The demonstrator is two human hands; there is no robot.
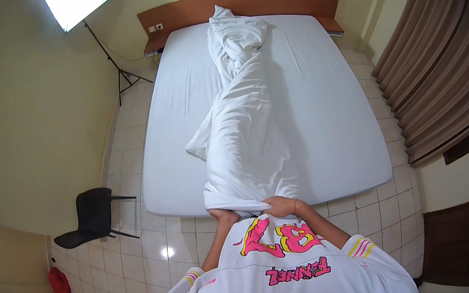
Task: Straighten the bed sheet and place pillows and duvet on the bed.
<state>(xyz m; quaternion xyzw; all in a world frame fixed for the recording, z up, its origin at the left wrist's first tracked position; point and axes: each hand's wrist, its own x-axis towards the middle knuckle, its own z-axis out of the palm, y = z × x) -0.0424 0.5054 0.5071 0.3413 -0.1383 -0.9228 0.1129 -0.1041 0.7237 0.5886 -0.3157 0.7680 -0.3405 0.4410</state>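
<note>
A white duvet [240, 136] lies bunched lengthwise along the middle of the bed, from the headboard down to the foot end. My left hand [225, 215] grips its near edge at the left corner, the fingers hidden beneath the cloth. A little to the right, my right hand [280, 206] holds the same edge, thumb and fingers closed on the fabric. Under the duvet is a mattress [332, 132] covered by a white fitted sheet with faint creases. One corner of the duvet sticks out to the left, and its far end touches the wooden headboard [276, 1].
A black chair [92, 215] stands left of the bed on the tiled floor [141, 251]. Further back is a lit softbox lamp [81, 3] on a tripod [117, 68]. Brown curtains [439, 56] hang at right, above a dark wooden door [462, 240]. A red item [59, 283] lies by the left wall.
</note>
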